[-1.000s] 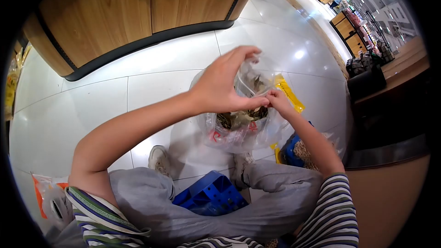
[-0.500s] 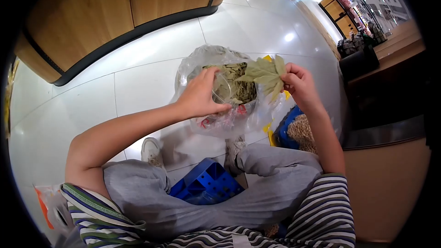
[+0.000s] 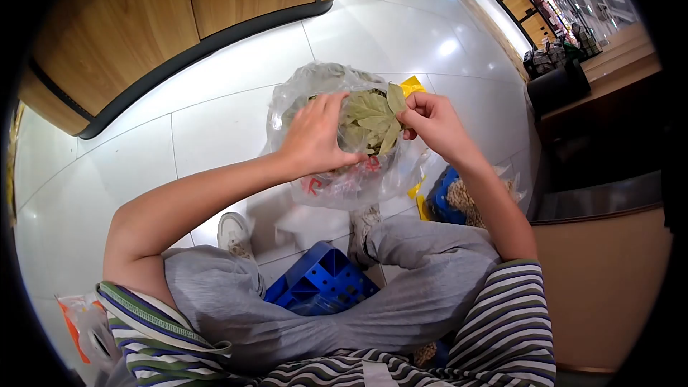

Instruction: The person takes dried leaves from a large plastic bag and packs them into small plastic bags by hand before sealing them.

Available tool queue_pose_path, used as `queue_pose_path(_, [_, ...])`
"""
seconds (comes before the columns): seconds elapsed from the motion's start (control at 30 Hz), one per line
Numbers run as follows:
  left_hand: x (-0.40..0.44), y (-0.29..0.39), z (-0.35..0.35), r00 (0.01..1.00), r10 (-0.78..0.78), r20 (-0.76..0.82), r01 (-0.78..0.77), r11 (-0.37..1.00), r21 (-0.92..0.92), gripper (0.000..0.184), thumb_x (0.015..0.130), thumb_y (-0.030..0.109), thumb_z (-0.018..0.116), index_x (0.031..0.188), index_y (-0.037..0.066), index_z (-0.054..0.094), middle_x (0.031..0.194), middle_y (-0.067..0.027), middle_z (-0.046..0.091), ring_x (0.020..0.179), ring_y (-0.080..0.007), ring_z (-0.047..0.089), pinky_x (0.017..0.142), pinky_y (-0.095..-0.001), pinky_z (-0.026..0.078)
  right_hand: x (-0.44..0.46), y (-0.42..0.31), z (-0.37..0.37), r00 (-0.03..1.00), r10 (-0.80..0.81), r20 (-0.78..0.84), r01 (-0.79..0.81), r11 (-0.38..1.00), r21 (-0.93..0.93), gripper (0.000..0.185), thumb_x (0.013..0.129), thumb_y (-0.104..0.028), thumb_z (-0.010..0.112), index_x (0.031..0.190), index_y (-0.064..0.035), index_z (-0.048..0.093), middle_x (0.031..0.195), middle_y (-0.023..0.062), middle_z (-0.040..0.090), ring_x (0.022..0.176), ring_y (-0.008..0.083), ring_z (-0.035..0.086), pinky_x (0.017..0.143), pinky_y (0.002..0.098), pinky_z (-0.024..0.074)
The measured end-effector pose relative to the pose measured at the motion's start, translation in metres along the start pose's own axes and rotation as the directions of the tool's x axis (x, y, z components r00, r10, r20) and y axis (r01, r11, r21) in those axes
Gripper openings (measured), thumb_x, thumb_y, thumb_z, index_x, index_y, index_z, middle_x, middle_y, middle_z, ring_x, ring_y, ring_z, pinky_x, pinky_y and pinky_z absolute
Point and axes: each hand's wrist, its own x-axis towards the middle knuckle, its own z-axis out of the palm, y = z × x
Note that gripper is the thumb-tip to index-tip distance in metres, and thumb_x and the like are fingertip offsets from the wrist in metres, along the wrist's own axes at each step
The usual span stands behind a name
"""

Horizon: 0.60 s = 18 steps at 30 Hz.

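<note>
My right hand [image 3: 428, 122] pinches a bunch of dried bay leaves [image 3: 373, 116] by its right side. The fanned leaves lie over the opening of a clear plastic bag [image 3: 290, 115] that stands on the floor in front of me. My left hand [image 3: 315, 136] curves around the left side of a clear round container, thumb toward me and fingers on the far side. Leaves cover most of that container, and only a little of its wall shows. More dried leaves are inside the bag, mostly hidden now. Red print [image 3: 312, 185] marks the bag's near side.
A blue crate [image 3: 322, 283] stands between my legs. To the right, a blue container holds pale, bean-like pieces [image 3: 462, 197], beside yellow packaging [image 3: 412, 86]. A wooden cabinet [image 3: 129, 36] is at upper left, a brown counter [image 3: 602, 287] at right.
My right hand has moved left and brought the leaves to the container at my left hand. My left hand keeps its curved grip. The view has shifted slightly.
</note>
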Motion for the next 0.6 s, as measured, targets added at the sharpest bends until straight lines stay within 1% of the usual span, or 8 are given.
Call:
queue_pose_path(0.1, [0.006,-0.001,0.003,0.999,-0.040,0.013,0.040,0.999,0.022,0.100,0.064,0.045,0.087,0.139,0.001,0.038,0.124,-0.0203,0.053,0.117,-0.0356,0.054,0.101,-0.0463,0.042,0.006,0.006,-0.001,1.000,0.009,-0.028,-0.010,0.999,-0.032,0.015,0.087,-0.011,0.062,0.076,-0.0010,0.059,0.064,0.0027,0.062,0.058,0.0083,0.062,0.056,0.0237,0.0497])
queue_pose_path(0.2, [0.011,-0.002,0.007,0.999,-0.042,-0.007,0.042,0.999,0.032,0.101,0.063,0.047,0.087,0.139,0.001,0.038,0.125,-0.0202,0.052,0.118,-0.0359,0.053,0.102,-0.0477,0.040,0.012,0.013,-0.008,0.999,0.032,-0.027,-0.032,0.999,-0.005,0.016,0.087,-0.011,0.062,0.075,-0.0014,0.058,0.065,0.0027,0.062,0.058,0.0087,0.062,0.054,0.0237,0.0492])
queue_pose_path(0.3, [0.014,-0.003,0.012,1.000,-0.027,0.006,0.027,0.998,0.048,0.101,0.063,0.047,0.087,0.139,0.001,0.038,0.126,-0.0200,0.051,0.119,-0.0361,0.053,0.102,-0.0490,0.039,0.014,0.012,-0.012,0.994,0.107,-0.025,-0.107,0.994,0.022,0.016,0.087,-0.011,0.061,0.074,-0.0017,0.058,0.065,0.0026,0.061,0.058,0.0089,0.062,0.054,0.0234,0.0487])
queue_pose_path(0.4, [0.018,-0.001,0.018,1.000,-0.024,0.018,0.022,0.997,0.070,0.102,0.063,0.048,0.087,0.140,0.002,0.038,0.127,-0.0198,0.051,0.120,-0.0357,0.052,0.102,-0.0493,0.039,0.016,0.018,-0.012,0.990,0.142,0.002,-0.142,0.990,0.010,0.019,0.088,-0.012,0.062,0.072,-0.0037,0.056,0.068,0.0012,0.059,0.057,0.0102,0.059,0.055,0.0253,0.0479])
queue_pose_path(0.5, [0.021,0.003,0.023,0.997,-0.045,0.058,0.040,0.996,0.079,0.102,0.063,0.049,0.086,0.139,0.001,0.038,0.127,-0.0197,0.051,0.121,-0.0353,0.052,0.102,-0.0493,0.039,0.020,0.020,-0.012,0.993,0.111,-0.039,-0.111,0.994,0.006,0.018,0.088,-0.013,0.061,0.074,-0.0022,0.057,0.065,0.0014,0.060,0.057,0.0089,0.062,0.051,0.0238,0.0471])
queue_pose_path(0.6, [0.025,0.003,0.029,0.996,-0.054,0.072,0.049,0.997,0.065,0.104,0.063,0.050,0.086,0.140,0.000,0.037,0.128,-0.0197,0.050,0.122,-0.0353,0.051,0.103,-0.0494,0.039,0.025,0.031,-0.013,0.996,0.053,-0.070,-0.053,0.999,0.007,0.019,0.089,-0.014,0.061,0.074,-0.0026,0.057,0.064,0.0012,0.059,0.056,0.0092,0.063,0.050,0.0242,0.0467])
